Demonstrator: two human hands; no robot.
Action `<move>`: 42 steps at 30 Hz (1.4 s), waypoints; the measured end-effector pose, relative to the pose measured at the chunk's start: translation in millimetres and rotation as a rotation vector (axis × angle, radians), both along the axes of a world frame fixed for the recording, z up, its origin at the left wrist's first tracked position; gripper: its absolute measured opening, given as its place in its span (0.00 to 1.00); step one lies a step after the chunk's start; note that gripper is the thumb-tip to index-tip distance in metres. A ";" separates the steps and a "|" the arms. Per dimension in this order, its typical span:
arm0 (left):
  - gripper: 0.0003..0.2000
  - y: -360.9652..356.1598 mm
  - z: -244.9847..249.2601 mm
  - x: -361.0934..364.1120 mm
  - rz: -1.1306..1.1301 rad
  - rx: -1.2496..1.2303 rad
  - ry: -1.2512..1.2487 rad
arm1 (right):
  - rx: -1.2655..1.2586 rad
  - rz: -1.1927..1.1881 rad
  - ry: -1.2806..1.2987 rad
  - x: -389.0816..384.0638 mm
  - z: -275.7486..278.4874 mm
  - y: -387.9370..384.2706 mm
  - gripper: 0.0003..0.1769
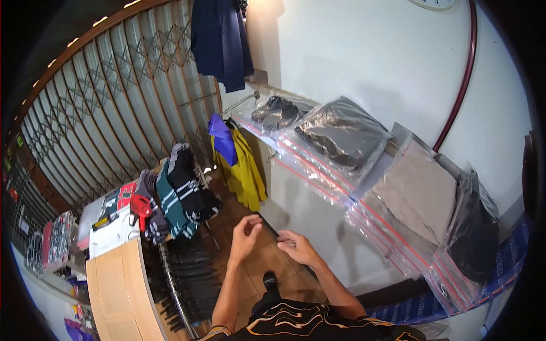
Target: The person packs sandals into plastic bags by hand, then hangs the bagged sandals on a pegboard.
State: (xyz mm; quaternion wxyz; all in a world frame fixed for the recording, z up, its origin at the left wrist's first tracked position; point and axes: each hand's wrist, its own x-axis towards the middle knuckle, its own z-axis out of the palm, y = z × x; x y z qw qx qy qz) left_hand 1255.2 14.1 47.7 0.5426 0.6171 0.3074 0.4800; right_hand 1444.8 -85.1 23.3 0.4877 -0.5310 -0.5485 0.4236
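My left hand (247, 234) is raised in front of my body with its fingers loosely curled and nothing visible in it. Facing it across a gap, my right hand (297, 248) has its fingers partly stretched out and also looks bare. Both hover over the brown floor, touching nothing that I can see. Nearest to the left hand is a pile of folded black and teal striped clothes (181, 199). To the right of my right hand, a ledge carries garments in clear zip bags, among them a beige one (418, 190) and a dark grey one (344, 139).
A yellow garment (245, 170) and a purple one (222, 139) hang ahead. On the left stand a wooden board (122, 290), a red tape dispenser (140, 211) and a rail of dark hangers (193, 284). A folding metal gate (114, 96) closes the far left.
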 end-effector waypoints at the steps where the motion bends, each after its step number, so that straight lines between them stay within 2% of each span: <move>1: 0.14 26.8 14.1 4.4 0.012 0.042 0.013 | 0.006 -0.015 0.000 -2.9 14.5 20.2 0.29; 4: 0.15 103.6 55.1 17.3 0.013 0.135 -0.006 | 0.064 -0.066 0.039 -9.0 65.5 85.7 0.31; 8: 0.15 187.5 105.8 34.1 0.014 0.240 -0.005 | 0.239 -0.157 0.110 -21.4 112.0 163.6 0.40; 9: 0.15 210.4 110.1 39.8 0.049 0.336 0.024 | 0.295 -0.200 0.161 -22.9 119.3 181.1 0.43; 12: 0.23 264.6 129.2 56.2 0.056 0.277 0.095 | 0.300 -0.324 0.256 -23.7 132.5 228.2 0.48; 13: 0.23 282.6 130.0 62.4 0.049 0.274 0.096 | 0.315 -0.349 0.193 -19.2 131.3 244.6 0.51; 15: 0.34 322.3 117.6 77.3 0.157 0.123 0.053 | 0.279 -0.397 0.249 -15.1 131.8 267.6 0.51; 16: 0.34 340.2 106.7 83.4 0.152 0.121 0.052 | 0.247 -0.438 0.303 -14.0 132.8 275.9 0.51; 18: 0.41 368.4 101.1 92.3 0.233 0.109 0.068 | 0.254 -0.476 0.332 -10.2 131.5 291.8 0.51; 20: 0.43 381.0 104.4 93.3 0.238 0.170 0.151 | 0.259 -0.548 0.399 -6.3 124.3 305.5 0.50; 22: 0.43 378.3 118.9 97.1 0.377 0.257 0.281 | 0.263 -0.608 0.397 -3.9 114.5 317.7 0.48; 24: 0.45 391.2 116.0 102.9 0.376 0.227 0.283 | 0.306 -0.592 0.303 -4.3 113.5 319.9 0.44; 25: 0.47 395.7 113.8 106.4 0.400 0.077 0.233 | 0.301 -0.612 0.340 -10.5 124.7 315.4 0.38; 26: 0.48 399.4 111.5 110.1 0.421 -0.073 0.183 | 0.301 -0.620 0.340 -9.2 122.9 317.4 0.38; 27: 0.50 399.6 110.8 109.3 0.419 -0.115 0.181 | 0.301 -0.591 0.389 -8.8 121.4 317.6 0.36; 28: 0.50 398.1 109.8 108.6 0.410 -0.111 0.180 | 0.304 -0.561 0.437 -8.2 121.5 318.1 0.34; 29: 0.50 395.1 107.8 106.8 0.306 -0.277 -0.021 | 0.321 -0.589 0.417 -10.0 121.1 316.8 0.27; 30: 0.51 392.1 104.8 104.5 0.198 -0.443 -0.219 | 0.324 -0.598 0.418 -9.5 117.3 316.1 0.27; 31: 0.49 402.8 90.1 106.9 0.203 -0.456 -0.327 | 0.261 -0.521 0.528 -8.9 112.9 315.2 0.24; 32: 0.49 414.4 75.5 102.7 0.197 -0.459 -0.323 | 0.195 -0.441 0.638 -8.3 109.4 314.3 0.22; 33: 0.47 417.0 75.3 95.3 0.119 -0.471 -0.383 | 0.167 -0.470 0.604 -12.3 114.7 310.4 0.15; 34: 0.45 417.9 74.4 91.4 0.042 -0.483 -0.443 | 0.163 -0.475 0.607 -12.0 105.3 312.8 0.15; 35: 0.37 416.5 72.3 88.8 0.052 -0.506 -0.491 | 0.140 -0.455 0.630 -10.7 89.1 316.6 0.18; 36: 0.37 411.4 74.4 84.4 0.055 -0.510 -0.486 | 0.114 -0.433 0.654 -13.4 86.2 316.6 0.21; 37: 0.34 406.6 76.7 79.2 0.032 -0.407 -0.439 | 0.107 -0.432 0.659 -17.3 83.2 316.8 0.21; 39: 0.25 392.3 84.3 69.0 -0.093 -0.266 -0.442 | 0.018 -0.582 0.726 -26.4 81.1 317.3 0.25; 40: 0.25 390.7 82.8 63.2 -0.083 -0.270 -0.437 | 0.009 -0.577 0.731 -28.6 78.4 318.3 0.25; 42: 0.24 382.3 85.9 50.3 -0.125 -0.282 -0.221 | 0.227 -0.598 0.710 -31.1 78.3 319.3 0.25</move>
